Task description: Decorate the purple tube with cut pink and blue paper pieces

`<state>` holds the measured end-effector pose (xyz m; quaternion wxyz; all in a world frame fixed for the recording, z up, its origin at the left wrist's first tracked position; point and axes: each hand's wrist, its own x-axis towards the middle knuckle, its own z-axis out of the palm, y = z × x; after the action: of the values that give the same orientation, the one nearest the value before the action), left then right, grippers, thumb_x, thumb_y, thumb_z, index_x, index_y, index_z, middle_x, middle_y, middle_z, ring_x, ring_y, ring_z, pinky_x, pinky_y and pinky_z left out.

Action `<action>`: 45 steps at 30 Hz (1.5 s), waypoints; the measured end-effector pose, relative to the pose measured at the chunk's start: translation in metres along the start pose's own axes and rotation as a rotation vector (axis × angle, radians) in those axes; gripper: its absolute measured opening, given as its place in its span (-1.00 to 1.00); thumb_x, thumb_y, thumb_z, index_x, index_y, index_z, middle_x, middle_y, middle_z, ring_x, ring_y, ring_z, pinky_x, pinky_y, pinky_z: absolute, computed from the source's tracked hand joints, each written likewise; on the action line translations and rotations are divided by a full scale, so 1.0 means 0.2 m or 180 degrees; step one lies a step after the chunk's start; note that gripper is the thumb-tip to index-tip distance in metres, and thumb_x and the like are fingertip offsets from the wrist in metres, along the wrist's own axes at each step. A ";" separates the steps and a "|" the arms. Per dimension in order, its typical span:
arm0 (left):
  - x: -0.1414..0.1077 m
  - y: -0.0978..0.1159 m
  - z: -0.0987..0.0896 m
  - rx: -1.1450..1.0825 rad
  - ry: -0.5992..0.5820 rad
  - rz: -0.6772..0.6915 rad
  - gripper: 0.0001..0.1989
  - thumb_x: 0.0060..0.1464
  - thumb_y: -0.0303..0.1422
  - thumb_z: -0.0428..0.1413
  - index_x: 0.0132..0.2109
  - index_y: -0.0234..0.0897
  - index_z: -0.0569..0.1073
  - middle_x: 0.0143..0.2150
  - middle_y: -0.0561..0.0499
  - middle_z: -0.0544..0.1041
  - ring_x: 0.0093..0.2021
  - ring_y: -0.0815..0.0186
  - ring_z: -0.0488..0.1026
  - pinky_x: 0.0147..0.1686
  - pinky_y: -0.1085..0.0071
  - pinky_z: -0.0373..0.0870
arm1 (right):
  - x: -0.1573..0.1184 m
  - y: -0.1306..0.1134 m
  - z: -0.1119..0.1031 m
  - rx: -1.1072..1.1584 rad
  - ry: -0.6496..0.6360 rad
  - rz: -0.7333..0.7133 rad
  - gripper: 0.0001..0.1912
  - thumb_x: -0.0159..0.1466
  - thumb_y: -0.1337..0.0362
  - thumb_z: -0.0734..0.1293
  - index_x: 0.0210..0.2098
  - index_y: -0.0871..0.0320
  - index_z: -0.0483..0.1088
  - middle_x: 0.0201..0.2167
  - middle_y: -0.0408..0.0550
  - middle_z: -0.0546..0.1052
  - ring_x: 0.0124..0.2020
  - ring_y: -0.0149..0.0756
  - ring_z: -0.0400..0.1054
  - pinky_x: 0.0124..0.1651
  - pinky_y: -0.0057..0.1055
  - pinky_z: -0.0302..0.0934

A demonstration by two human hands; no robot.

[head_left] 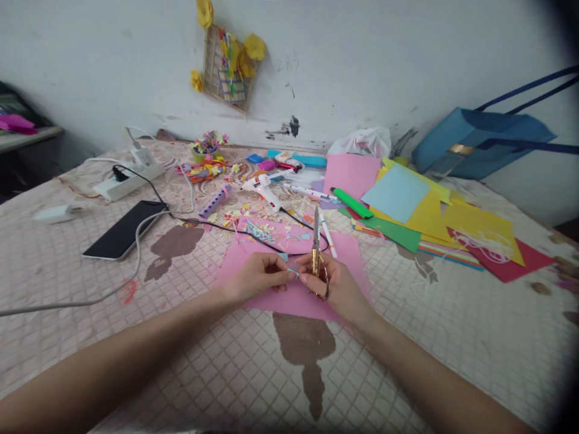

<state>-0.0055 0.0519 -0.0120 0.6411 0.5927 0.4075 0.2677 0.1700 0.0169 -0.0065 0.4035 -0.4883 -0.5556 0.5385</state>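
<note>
Above a pink paper sheet (pixel 312 307) both hands meet near the middle of the table. My left hand (pixel 266 272) is closed, pinching a small light blue paper piece (pixel 293 273) between thumb and forefinger. My right hand (pixel 332 280) is closed round gold-handled scissors (pixel 315 241), whose blades point up and away from me. Its thumb and fingertip come close to the blue piece; whether they touch it I cannot make out. Another light blue strip shows just behind the left fingers. Blue and yellow paper snippets (pixel 260 232) lie on the sheet's far part.
A white glue gun (pixel 265 190) lies beyond the sheet, its black cord crossing the snippets. Coloured paper sheets (pixel 407 205) and a green marker (pixel 351 203) are at right. A black phone-like slab (pixel 126 231), a power strip (pixel 131 179) and cables occupy the left. A blue bag (pixel 479 141) stands behind.
</note>
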 end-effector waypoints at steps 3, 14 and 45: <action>0.00 0.00 0.00 0.0011 -0.0003 -0.0001 -0.79 -0.11 -0.28 0.17 -0.46 -0.37 0.38 -0.59 0.10 0.38 -0.55 0.47 0.31 -0.50 0.51 0.21 | 0.00 -0.01 0.00 -0.0004 0.0004 0.0021 -0.77 0.08 0.22 0.31 -0.26 0.13 0.30 -0.42 -0.17 0.36 -0.52 -0.46 0.16 -0.50 -0.50 0.03; 0.00 0.00 0.00 0.0062 -0.0046 0.0015 -0.78 -0.12 -0.27 0.17 -0.44 -0.37 0.39 -0.58 0.09 0.39 -0.55 0.47 0.32 -0.51 0.52 0.23 | 0.00 -0.01 0.00 -0.0056 0.0012 0.0019 -0.76 0.08 0.22 0.30 -0.25 0.12 0.30 -0.44 -0.18 0.35 -0.54 -0.46 0.14 -0.52 -0.50 0.01; 0.00 0.01 0.00 0.0208 0.0036 -0.0026 -0.78 -0.17 -0.29 0.17 -0.51 -0.35 0.32 -0.65 0.14 0.33 -0.62 0.50 0.22 -0.59 0.55 0.11 | 0.00 -0.01 0.00 0.0051 0.0027 0.0123 -0.77 0.07 0.24 0.32 -0.26 0.14 0.32 -0.42 -0.16 0.39 -0.48 -0.44 0.20 -0.48 -0.50 0.04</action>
<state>-0.0060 0.0522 -0.0101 0.6202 0.6101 0.4221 0.2550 0.1701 0.0172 -0.0047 0.3993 -0.4980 -0.5401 0.5485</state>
